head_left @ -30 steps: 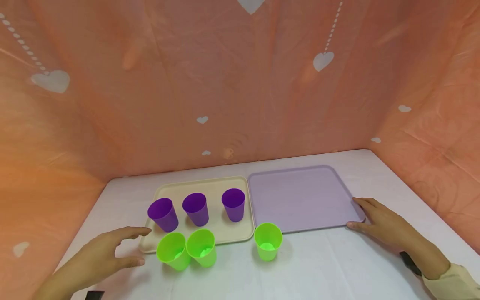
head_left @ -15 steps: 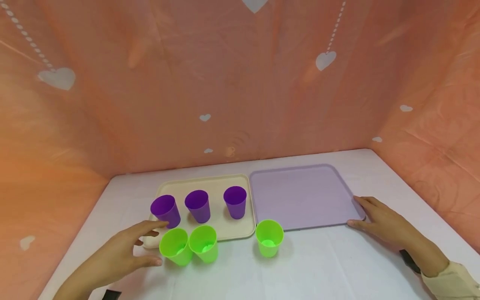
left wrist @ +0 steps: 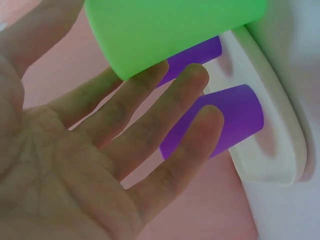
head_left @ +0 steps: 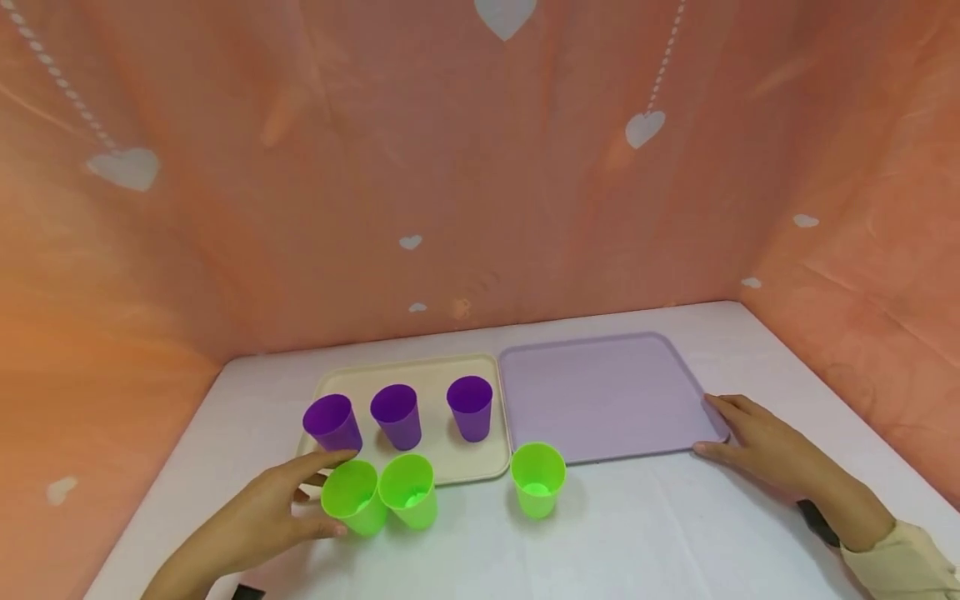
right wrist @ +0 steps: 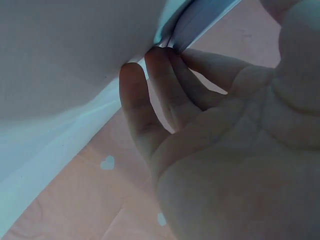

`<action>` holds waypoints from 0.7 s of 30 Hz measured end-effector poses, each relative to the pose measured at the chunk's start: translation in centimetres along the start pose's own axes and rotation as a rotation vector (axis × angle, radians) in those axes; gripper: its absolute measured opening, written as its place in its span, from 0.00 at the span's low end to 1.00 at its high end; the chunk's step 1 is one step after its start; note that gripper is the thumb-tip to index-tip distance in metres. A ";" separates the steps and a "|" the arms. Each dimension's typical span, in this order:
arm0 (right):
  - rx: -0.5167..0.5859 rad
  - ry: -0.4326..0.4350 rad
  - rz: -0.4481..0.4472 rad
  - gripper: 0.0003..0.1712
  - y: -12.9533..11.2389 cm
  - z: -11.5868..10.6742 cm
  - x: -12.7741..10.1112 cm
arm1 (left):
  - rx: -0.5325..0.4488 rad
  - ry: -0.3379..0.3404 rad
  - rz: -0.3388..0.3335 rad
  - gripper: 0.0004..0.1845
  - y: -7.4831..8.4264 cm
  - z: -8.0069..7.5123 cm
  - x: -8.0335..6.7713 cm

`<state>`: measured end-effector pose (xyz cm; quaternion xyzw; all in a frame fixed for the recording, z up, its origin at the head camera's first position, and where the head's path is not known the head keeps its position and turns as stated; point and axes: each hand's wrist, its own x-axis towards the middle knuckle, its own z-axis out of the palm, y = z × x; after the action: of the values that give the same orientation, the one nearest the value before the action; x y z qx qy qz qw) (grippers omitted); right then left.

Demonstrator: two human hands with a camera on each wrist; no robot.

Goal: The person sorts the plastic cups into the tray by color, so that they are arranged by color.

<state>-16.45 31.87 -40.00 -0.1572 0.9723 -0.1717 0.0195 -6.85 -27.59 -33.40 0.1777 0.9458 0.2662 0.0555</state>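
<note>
Moved: left hand [head_left: 262,517] has slid forward from the bare table toward the leftmost green cup [head_left: 351,497] over the past second; right hand [head_left: 757,446] is where it was.
Left hand: spread wide, thumb and index finger flanking the cup's side, holding nothing; fingers [left wrist: 150,95] just touching it in the wrist view.
Leftmost green cup: bright lime plastic, tapered, upright, mouth open; on the white table [head_left: 675,542] at the cream tray's [head_left: 450,371] front left corner, touching a second green cup [head_left: 408,492].
Right hand: fingers relaxed, fingertips [right wrist: 160,65] against the lilac tray's [head_left: 600,392] front right corner.
Purple cups: three, upright on the cream tray.
</note>
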 end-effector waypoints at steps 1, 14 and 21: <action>-0.001 -0.001 -0.004 0.54 0.0 0.1 0.1 | -0.001 -0.004 -0.012 0.43 0.0 0.0 0.0; 0.019 0.003 -0.012 0.53 0.0 0.5 -0.1 | -0.057 -0.035 -0.033 0.41 -0.3 0.2 0.0; -0.011 0.020 -0.032 0.52 0.0 0.4 0.0 | -0.058 0.008 -0.021 0.37 -0.3 0.0 -0.1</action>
<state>-16.43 31.71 -40.31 -0.1710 0.9708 -0.1681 0.0062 -6.86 -27.89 -33.55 0.1652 0.9397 0.2934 0.0596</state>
